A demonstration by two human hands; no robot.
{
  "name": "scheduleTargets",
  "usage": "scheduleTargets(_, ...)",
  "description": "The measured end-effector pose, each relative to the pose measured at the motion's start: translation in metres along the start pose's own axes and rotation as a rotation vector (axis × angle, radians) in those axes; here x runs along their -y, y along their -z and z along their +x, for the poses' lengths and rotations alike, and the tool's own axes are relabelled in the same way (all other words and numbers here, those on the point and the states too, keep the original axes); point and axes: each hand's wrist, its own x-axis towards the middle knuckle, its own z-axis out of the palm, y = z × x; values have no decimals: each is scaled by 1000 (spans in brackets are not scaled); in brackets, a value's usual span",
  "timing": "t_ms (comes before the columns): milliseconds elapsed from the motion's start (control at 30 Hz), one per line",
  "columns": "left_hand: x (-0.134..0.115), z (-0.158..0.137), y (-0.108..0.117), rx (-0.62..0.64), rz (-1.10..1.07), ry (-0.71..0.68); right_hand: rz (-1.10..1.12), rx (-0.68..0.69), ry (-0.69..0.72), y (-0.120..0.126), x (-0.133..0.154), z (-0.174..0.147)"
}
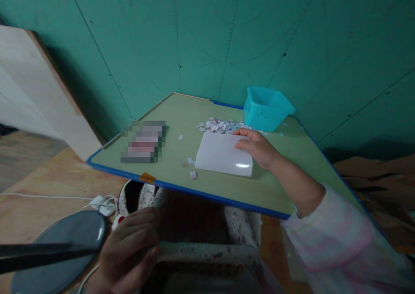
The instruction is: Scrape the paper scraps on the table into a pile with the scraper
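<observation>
My right hand [257, 149] grips the right edge of a glossy white sheet [220, 153], thumb on top and fingers at the far side. The sheet lies over the table, slightly curved. Right behind it spreads a heap of small cut paper pieces [218, 125], whitish with some pinkish ones. A few loose pieces [193, 175] lie to its left and near its lower left corner. Below the table's front edge, near my lap, is my left hand [129, 246]. Its fingers are curled closed, and the inside of the palm is hidden.
A turquoise plastic basket [264, 112] stands at the table's back right, by the green wall [207, 39]. On the left of the light green table [175, 112] lies a pixelated flat object [144, 142]. A grey round stool [65, 250] and a white cable [48, 195] are at lower left.
</observation>
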Motion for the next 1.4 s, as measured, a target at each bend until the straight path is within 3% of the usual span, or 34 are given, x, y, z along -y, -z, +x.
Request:
scheduleTargets(467, -3, 0, -2, -21, -9, -25, 19, 17, -30, 6, 2, -2)
scheduleTargets(733, -1, -1, -2, -9, -8, -14, 78, 97, -95, 1, 5, -7)
scheduleTargets(1000, -5, 4, -2, -21, -24, -18, 78, 101, -69, -1, 2, -8)
scheduleTargets(1400, -1, 2, -4, -23, -38, -43, -167, 68, 92, -4, 12, -15)
